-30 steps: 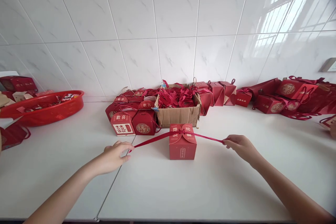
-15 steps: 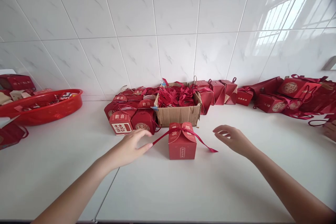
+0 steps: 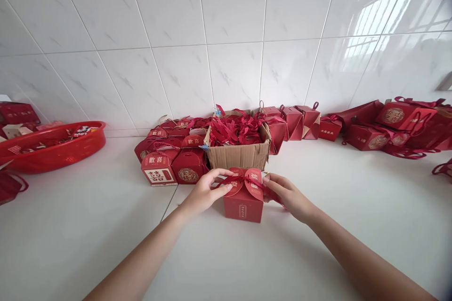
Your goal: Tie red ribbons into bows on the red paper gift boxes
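A small red gift box (image 3: 243, 207) stands upright on the white counter in front of me. Its curved top flaps are folded together, and a dark red ribbon (image 3: 243, 179) is knotted across them. On the left, my left hand (image 3: 205, 193) holds the box's upper edge, its thumb on the front flap and its index finger towards the back. My right hand (image 3: 287, 197) grips the upper right side, fingers bent. A loose ribbon end trails beneath that hand; its fingertips are partly hidden behind the box.
Behind the box stands a cardboard carton (image 3: 240, 156) full of red ribbons. Red boxes (image 3: 158, 169) cluster to its left, and folded ones (image 3: 293, 123) line the wall. A red basin (image 3: 70, 150) sits far left; more red boxes (image 3: 391, 117) are piled right.
Both hands have moved inward and closed on the gift box from either side. My left hand had been at the ribbon's left end; my right hand was apart. The box sits slightly nearer me.
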Demonstrator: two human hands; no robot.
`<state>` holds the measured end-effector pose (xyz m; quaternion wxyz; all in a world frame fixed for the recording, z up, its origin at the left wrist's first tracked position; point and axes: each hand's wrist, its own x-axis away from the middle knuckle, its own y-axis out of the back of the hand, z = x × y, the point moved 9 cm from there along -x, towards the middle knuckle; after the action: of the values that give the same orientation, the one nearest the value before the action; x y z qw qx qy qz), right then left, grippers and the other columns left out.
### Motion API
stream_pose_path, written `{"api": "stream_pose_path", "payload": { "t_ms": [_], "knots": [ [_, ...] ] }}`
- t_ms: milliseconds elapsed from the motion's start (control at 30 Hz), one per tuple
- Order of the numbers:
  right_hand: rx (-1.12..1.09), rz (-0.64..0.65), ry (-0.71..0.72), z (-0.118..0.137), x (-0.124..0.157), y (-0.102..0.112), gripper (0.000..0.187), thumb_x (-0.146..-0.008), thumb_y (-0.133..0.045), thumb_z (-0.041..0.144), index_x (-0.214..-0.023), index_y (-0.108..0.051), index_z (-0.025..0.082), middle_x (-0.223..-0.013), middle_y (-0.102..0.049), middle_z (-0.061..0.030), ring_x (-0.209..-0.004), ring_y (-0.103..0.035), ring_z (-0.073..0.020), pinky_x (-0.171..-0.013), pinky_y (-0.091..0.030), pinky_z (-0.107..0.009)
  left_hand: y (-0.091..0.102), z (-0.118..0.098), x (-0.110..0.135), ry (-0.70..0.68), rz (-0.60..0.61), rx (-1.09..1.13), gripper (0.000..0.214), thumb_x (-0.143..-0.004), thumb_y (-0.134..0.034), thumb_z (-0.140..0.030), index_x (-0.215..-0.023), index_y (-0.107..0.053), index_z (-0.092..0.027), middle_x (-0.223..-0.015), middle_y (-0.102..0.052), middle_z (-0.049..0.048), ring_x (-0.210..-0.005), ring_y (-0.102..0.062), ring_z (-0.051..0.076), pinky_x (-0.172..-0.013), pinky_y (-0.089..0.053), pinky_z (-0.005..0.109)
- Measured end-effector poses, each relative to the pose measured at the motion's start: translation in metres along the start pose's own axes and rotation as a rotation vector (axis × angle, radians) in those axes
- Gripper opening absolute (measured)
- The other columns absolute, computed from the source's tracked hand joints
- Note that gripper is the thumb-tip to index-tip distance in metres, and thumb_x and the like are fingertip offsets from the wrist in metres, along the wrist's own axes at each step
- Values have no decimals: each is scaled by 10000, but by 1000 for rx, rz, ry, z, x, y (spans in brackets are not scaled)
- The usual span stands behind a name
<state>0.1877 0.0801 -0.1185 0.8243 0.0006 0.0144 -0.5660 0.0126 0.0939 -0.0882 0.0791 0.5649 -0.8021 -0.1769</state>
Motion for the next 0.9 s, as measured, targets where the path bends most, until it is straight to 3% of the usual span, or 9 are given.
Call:
{"api": "stream_pose_path", "payload": {
  "t_ms": [133,300,400,533,700,900],
  "knots": [
    [-64,14,-16,-4,-3,0,416,-798,-591,576,-771,-465,180,-733,-513,5,-622,-481,-101,-605,-404,-252,-4,5,0,22,10,47,308,-803,-634,-371,-1073,-582,-233,-1221,-599,60,-1107,-546,240,-911,-440,352],
    [-47,-26,-36,-5,-4,0,421,-792,-615,546,-709,-412,186,-650,-400,55,-526,-323,-62,-496,-237,-219,-7,10,0,96,3,196,401,-746,-690,-357,-1082,-509,-236,-1208,-533,60,-1025,-552,201,-793,-467,297],
    [-31,-41,-46,-3,-4,-1,437,-779,-610,571,-705,-408,191,-641,-351,62,-515,-252,-64,-478,-181,-226,-8,18,1,187,15,254,399,-727,-709,-349,-1039,-486,-240,-1077,-569,27,-891,-569,159,-693,-435,254],
    [21,-73,-62,-3,-5,0,444,-776,-613,572,-683,-403,192,-630,-337,58,-529,-235,-73,-484,-167,-237,-10,26,-1,243,77,266,322,-723,-718,-370,-940,-548,-202,-842,-597,-6,-727,-548,127,-600,-349,235],
    [93,-110,-79,-6,-5,4,450,-788,-591,583,-663,-422,185,-617,-333,54,-537,-236,-79,-496,-166,-248,-13,31,-2,243,112,289,277,-713,-715,-403,-816,-631,-160,-777,-604,3,-689,-521,130,-559,-288,245],
    [136,-90,-72,-8,-4,8,500,-779,-572,616,-609,-383,185,-592,-292,56,-531,-215,-80,-493,-162,-254,-10,34,-5,246,61,385,322,-723,-674,-474,-721,-612,-157,-752,-602,20,-677,-527,145,-557,-317,250]
  ]
}}
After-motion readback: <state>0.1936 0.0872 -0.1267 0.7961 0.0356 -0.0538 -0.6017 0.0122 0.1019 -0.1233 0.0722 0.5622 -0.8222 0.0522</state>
